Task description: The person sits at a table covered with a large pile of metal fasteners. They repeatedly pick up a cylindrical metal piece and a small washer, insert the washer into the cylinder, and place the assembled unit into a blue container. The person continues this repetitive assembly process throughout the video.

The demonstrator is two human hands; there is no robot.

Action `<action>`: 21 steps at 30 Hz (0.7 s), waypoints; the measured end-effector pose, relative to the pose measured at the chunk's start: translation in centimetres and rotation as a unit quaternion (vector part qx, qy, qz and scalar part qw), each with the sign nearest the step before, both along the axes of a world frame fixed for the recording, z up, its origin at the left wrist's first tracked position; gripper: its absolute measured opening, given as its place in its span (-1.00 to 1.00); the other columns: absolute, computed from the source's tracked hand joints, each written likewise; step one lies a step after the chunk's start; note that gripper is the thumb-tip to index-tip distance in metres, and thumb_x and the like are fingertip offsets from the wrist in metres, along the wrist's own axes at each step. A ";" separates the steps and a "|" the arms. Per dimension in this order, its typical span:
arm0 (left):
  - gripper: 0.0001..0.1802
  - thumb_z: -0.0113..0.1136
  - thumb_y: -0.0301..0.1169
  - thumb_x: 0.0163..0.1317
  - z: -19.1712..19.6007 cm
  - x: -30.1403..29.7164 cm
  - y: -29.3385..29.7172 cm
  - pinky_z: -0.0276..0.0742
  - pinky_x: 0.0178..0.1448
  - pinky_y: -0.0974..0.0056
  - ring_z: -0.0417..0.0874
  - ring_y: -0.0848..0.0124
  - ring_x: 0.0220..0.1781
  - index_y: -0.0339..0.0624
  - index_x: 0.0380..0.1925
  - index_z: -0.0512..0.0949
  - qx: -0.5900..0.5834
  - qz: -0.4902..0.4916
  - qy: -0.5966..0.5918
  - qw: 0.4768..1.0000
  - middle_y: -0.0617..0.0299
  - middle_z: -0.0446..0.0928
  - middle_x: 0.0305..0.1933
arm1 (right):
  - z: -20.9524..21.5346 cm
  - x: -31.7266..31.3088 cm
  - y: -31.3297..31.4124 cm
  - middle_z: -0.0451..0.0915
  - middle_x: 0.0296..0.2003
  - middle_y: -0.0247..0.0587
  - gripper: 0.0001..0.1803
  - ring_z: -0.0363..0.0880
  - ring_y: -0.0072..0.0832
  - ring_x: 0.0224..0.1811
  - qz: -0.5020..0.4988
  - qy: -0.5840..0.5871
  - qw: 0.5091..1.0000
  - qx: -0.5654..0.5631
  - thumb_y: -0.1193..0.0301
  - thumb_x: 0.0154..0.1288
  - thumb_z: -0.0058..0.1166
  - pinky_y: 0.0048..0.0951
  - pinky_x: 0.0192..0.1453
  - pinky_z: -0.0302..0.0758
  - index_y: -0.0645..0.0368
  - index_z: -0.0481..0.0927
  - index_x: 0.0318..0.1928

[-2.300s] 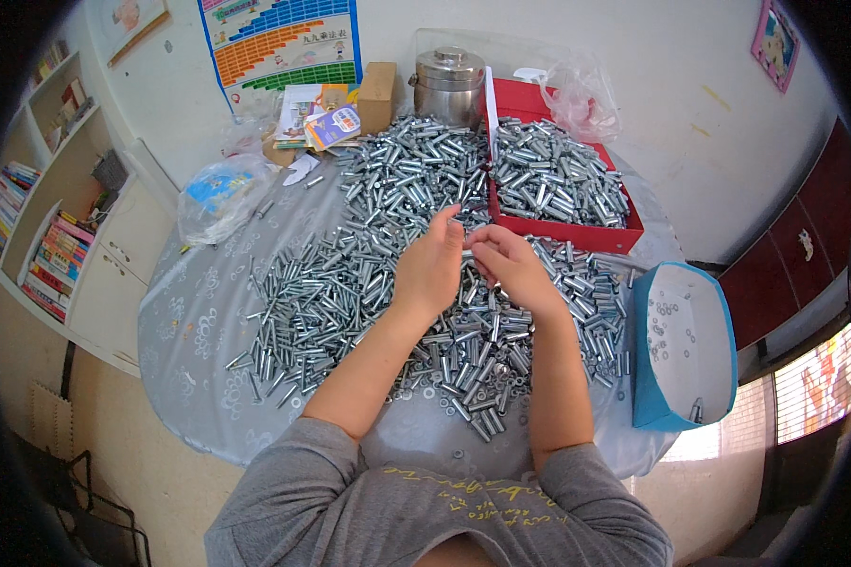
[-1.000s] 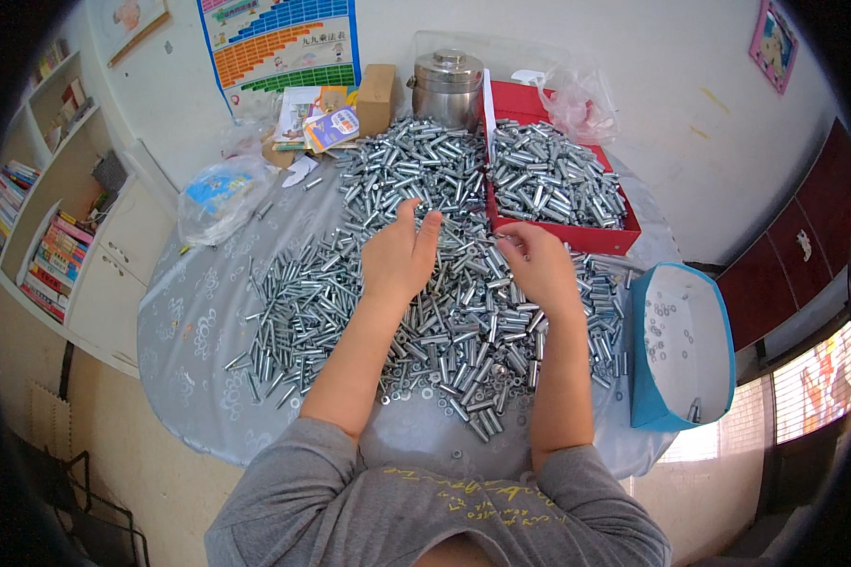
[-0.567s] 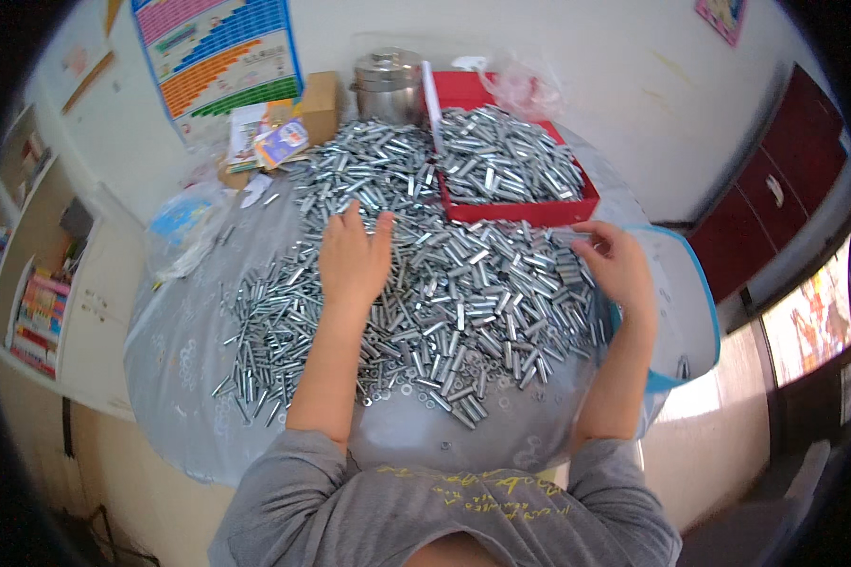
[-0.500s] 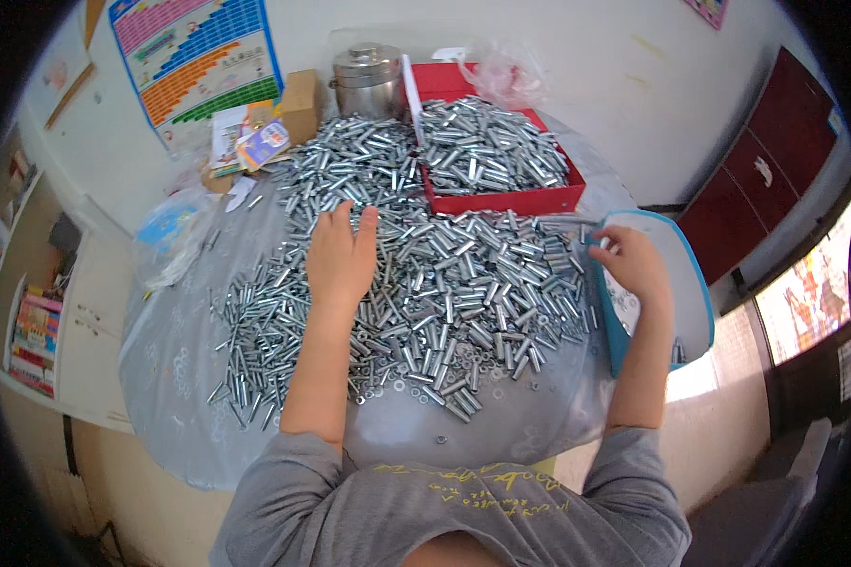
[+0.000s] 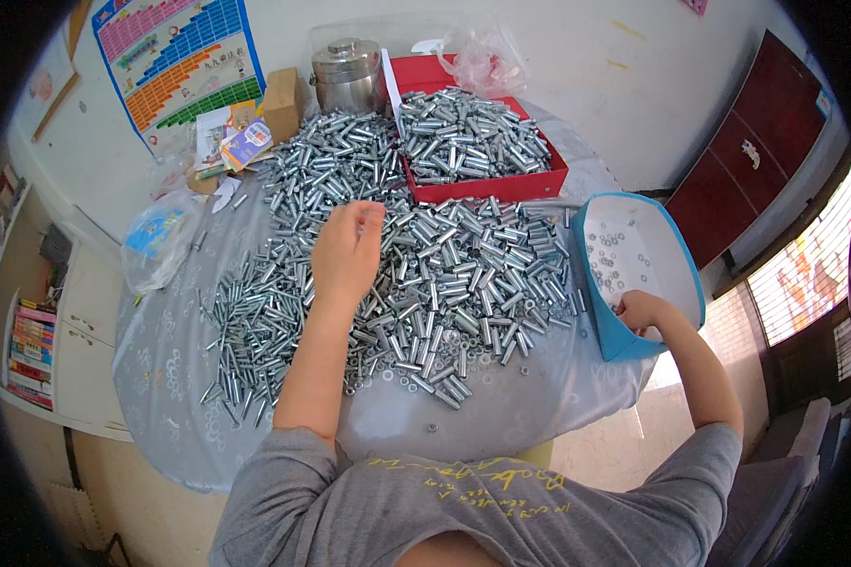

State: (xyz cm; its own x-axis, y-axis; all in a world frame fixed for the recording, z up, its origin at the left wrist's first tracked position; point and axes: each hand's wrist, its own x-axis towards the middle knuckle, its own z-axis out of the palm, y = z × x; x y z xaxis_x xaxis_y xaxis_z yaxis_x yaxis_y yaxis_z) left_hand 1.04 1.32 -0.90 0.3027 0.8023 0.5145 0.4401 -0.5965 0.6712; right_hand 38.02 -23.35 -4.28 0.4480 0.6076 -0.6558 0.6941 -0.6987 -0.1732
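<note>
A wide heap of silver bolts (image 5: 444, 274) covers the round table. My left hand (image 5: 348, 253) lies palm down on the heap, with its fingers and thumb bent onto the bolts. Whether it grips one is hidden. My right hand (image 5: 639, 310) reaches into the near corner of a blue box (image 5: 603, 333) at the table's right edge. Small washers (image 5: 615, 260) lie on the box's white floor, and my curled fingers dip among them with the fingertips out of sight. Past the heap stands a red tray (image 5: 501, 187) piled with more bolts.
A steel pot (image 5: 345, 71), a cardboard box (image 5: 281, 102) and paper packets (image 5: 232, 142) stand at the table's far edge against the wall. A plastic bag (image 5: 156, 241) lies at the left. Loose washers dot the grey cloth (image 5: 170, 378) near me. A dark red cabinet (image 5: 756, 161) is at the right.
Both hands were together over the heap. My right hand has swung right into the blue box, and my left hand has settled on the bolts. The view has shifted right.
</note>
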 end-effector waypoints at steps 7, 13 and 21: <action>-0.65 -0.05 -0.11 0.25 0.1 0.8 -0.5 0.41 -0.21 0.23 0.53 0.23 -0.30 -0.16 -0.31 0.53 0.012 -0.023 -0.006 1.000 0.14 0.50 -0.34 | -6.1 2.5 -0.4 0.53 -0.62 0.12 -0.62 0.58 -0.19 -0.60 0.144 -0.102 0.982 0.063 0.26 0.00 0.00 -0.26 -0.58 0.48 0.43 0.55 -0.52; -0.65 -0.04 -0.12 0.25 0.3 0.8 -0.8 0.41 -0.22 0.24 0.54 0.25 -0.33 -0.19 -0.33 0.53 0.005 -0.037 -0.049 0.998 0.15 0.50 -0.36 | -1.3 -0.2 0.7 0.55 -0.45 0.19 -0.64 0.58 -0.09 -0.44 0.083 -0.141 0.983 0.082 0.29 0.08 -0.11 -0.19 -0.37 0.48 0.41 0.53 -0.38; -0.56 -0.16 -0.05 0.30 0.4 0.6 -1.0 0.41 -0.17 0.23 0.54 0.20 -0.27 -0.20 -0.29 0.53 -0.014 -0.065 -0.045 0.997 0.12 0.52 -0.30 | 4.6 -2.5 0.3 0.52 -0.24 0.10 -0.69 0.49 -0.11 -0.17 0.038 -0.170 0.942 0.285 0.35 0.20 -0.19 -0.20 -0.06 0.38 0.27 0.47 -0.13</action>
State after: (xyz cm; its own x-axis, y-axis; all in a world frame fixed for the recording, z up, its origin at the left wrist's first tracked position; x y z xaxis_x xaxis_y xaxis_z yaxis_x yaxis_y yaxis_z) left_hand 1.63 0.34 -0.46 0.3583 0.7736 0.5226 0.2982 -0.6253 0.7212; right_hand 35.53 -23.06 0.33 0.5136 0.8571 -0.0385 0.8221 -0.5045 -0.2638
